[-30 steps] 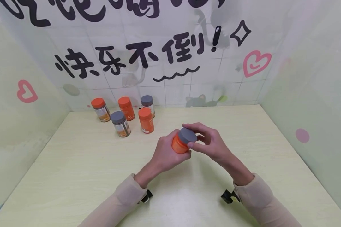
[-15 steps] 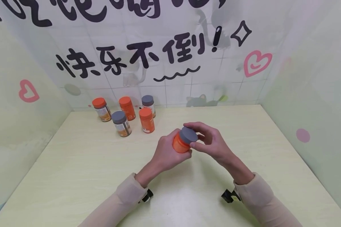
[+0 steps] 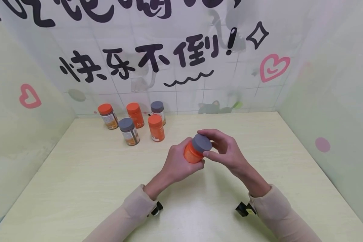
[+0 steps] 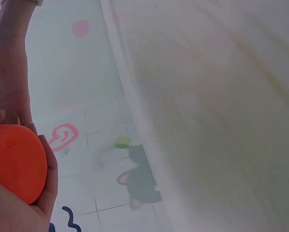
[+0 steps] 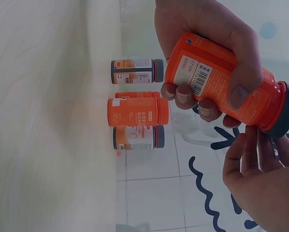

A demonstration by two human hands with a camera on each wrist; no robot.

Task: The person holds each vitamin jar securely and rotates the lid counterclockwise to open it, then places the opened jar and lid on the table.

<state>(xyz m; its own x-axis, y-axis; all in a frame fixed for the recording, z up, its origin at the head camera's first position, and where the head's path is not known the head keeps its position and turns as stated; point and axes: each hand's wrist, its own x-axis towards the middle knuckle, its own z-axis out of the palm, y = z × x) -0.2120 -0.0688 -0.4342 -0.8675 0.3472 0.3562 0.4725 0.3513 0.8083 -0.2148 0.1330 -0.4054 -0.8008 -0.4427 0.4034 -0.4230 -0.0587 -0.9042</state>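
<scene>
My left hand (image 3: 177, 163) grips an orange supplement bottle (image 3: 192, 156) round its body, above the middle of the table. A grey cap (image 3: 202, 144) sits at the bottle's mouth, and the bottle tilts up to the right. My right hand (image 3: 228, 153) pinches the cap's rim between thumb and fingers. In the right wrist view, the bottle (image 5: 217, 72) shows its barcode label, and an orange neck is visible beside the dark cap (image 5: 282, 116); whether the cap is still threaded on, I cannot tell. The bottle's round orange base (image 4: 19, 164) faces the left wrist camera.
Several bottles stand upright at the table's back left: one with an orange cap (image 3: 108, 117), an orange one (image 3: 136, 116), an orange one in front (image 3: 156, 128), a grey-capped one (image 3: 129, 132) and another grey-capped one (image 3: 158, 109). Printed walls enclose the pale table (image 3: 93, 188).
The cap has shifted slightly to the right, and the right fingers have moved a little with it. The left hand keeps its grip on the bottle, almost still.
</scene>
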